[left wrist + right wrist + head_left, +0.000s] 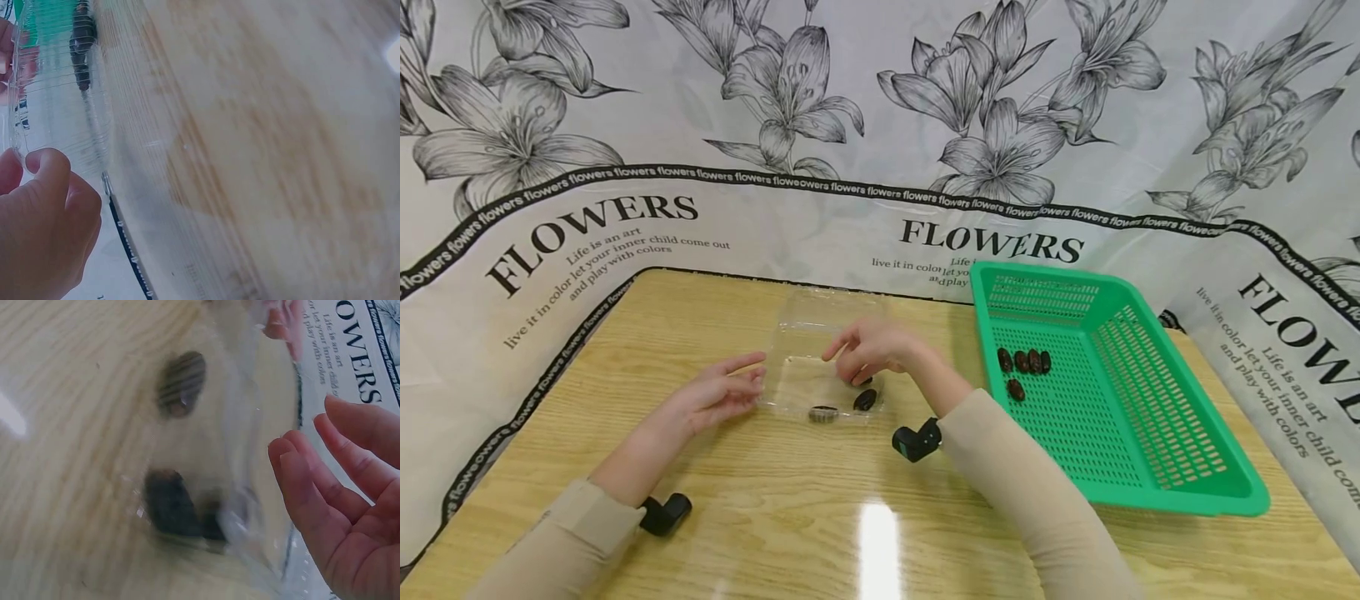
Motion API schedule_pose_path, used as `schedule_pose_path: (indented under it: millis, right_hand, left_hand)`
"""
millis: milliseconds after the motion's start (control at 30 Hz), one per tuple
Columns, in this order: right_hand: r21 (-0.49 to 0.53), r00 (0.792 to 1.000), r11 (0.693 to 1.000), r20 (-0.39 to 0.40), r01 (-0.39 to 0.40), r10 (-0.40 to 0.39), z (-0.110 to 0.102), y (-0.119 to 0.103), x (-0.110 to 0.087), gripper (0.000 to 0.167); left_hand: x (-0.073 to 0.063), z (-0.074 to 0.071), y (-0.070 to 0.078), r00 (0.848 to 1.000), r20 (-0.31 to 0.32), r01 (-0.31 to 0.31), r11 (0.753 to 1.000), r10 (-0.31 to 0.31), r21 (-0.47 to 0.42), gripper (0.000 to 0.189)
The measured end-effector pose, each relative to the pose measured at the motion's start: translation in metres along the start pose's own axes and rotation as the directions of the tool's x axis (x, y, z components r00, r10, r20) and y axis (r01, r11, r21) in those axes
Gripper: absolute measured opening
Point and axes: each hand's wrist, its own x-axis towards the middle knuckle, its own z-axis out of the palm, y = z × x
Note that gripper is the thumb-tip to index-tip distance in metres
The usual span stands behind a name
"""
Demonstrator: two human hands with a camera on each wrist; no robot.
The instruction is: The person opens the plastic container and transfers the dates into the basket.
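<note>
Three dark dates [865, 400] are contained near the front and right edges of a clear box [797, 379], toward the tabletop's [775, 500] far edge. At its left side the left hand [724, 393] is held, grip relaxed; over it, the right hand's [874, 346] grip is released. Five more dates [1016, 389] are carried in the green basket [1097, 433] by the right edge.

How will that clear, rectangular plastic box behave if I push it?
The box likely slides easily: its thin, transparent walls suggest little weight. Being ribbed, they may flex. The dark, oval dates inside could roll, being rounded.
</note>
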Motion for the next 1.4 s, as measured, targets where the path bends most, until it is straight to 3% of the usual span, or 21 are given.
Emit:
schedule_pose_path:
  millis: [267, 833, 1200, 1400]
  right_hand:
    - [-0.038, 1.000, 0.999, 0.014, -0.010, 0.011, 0.021, 0.010, 0.017, 0.034]
    - [-0.211, 1.000, 0.977, -0.020, -0.023, 0.019, 0.038, 0.014, 0.024, 0.021]
    - [-0.357, 0.997, 0.934, -0.081, -0.023, -0.007, 0.047, 0.016, 0.025, 0.012]
    - [-0.340, 0.994, 0.940, -0.102, -0.011, -0.025, 0.048, 0.016, 0.027, 0.009]
  left_hand:
    - [0.003, 0.000, 0.002, 1.000, 0.006, 0.003, 1.000, -0.003, -0.006, 0.069]
    - [0.002, -0.002, 0.003, 1.000, -0.011, -0.008, 1.000, 0.008, 0.007, 0.069]
    - [0.003, 0.000, 0.002, 1.000, -0.013, -0.002, 1.000, 0.003, 0.009, 0.071]
    - [0.000, 0.000, 0.002, 1.000, 0.003, -0.006, 1.000, 0.006, -0.004, 0.071]
